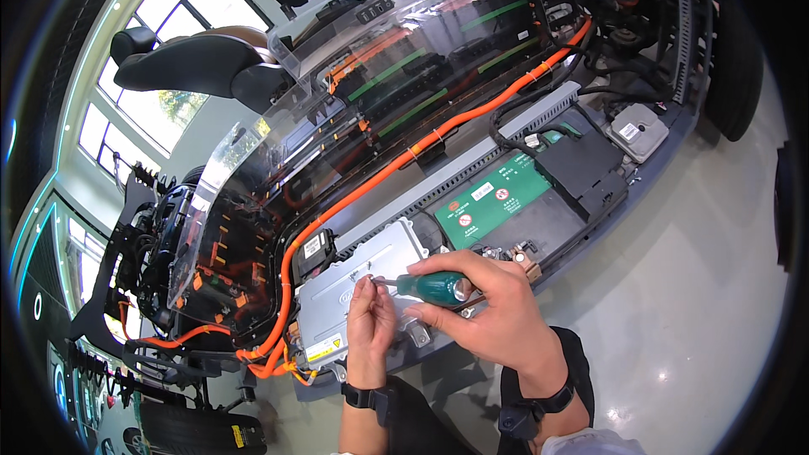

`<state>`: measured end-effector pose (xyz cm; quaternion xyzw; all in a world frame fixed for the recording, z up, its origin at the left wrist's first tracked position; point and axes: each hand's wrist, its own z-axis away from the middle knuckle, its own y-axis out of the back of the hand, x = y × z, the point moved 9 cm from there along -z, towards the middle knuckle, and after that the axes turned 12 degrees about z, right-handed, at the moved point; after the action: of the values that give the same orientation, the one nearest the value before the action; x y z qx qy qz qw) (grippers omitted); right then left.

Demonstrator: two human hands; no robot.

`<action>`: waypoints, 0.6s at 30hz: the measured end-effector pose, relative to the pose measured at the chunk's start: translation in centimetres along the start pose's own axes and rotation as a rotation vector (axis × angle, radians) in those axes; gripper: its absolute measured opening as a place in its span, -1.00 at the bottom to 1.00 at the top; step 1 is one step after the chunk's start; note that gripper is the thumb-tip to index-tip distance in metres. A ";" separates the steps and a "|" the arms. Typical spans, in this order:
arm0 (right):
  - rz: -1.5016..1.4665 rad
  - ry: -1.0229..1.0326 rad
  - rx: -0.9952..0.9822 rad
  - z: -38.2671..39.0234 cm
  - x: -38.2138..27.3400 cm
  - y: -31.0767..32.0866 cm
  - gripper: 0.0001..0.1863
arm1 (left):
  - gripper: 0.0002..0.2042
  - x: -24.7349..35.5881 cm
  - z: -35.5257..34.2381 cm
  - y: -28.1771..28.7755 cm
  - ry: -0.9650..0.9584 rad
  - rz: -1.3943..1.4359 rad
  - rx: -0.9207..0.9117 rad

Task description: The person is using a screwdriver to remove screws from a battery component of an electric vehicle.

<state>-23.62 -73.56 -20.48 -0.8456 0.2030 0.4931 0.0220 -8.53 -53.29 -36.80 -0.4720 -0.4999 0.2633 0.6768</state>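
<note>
My right hand (493, 307) grips a screwdriver with a green handle (438, 286); its shaft points left at the top of a silver metal box (358, 286) on an exposed vehicle chassis. My left hand (369, 324) pinches around the screwdriver's tip, fingers resting on the box lid. Whatever fastener is under the tip is hidden by my fingers. Both wrists wear black bands.
A thick orange cable (396, 164) runs diagonally along the chassis past a clear plastic cover (354, 93) over battery modules. A black battery with a green label (497, 198) sits right of the box. A black seat (194, 63) is at upper left, a tyre (198, 430) at lower left.
</note>
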 end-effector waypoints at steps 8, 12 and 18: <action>0.192 0.008 0.104 0.6 0.8 0.0 -0.69 | -0.89 0.1 1.5 -1.5 -0.259 -0.341 0.158; 0.168 0.006 0.017 0.4 0.2 -1.0 -0.71 | -0.80 0.4 1.9 -3.3 -0.373 -0.600 0.229; -0.107 -0.071 0.101 -0.2 1.4 -0.9 -0.70 | -0.74 1.0 2.1 -5.9 -0.459 -0.727 0.026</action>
<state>-22.51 -73.20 -21.68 -0.8351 0.1812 0.5100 0.0984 -10.84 -54.15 -30.93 -0.1858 -0.7679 0.1122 0.6027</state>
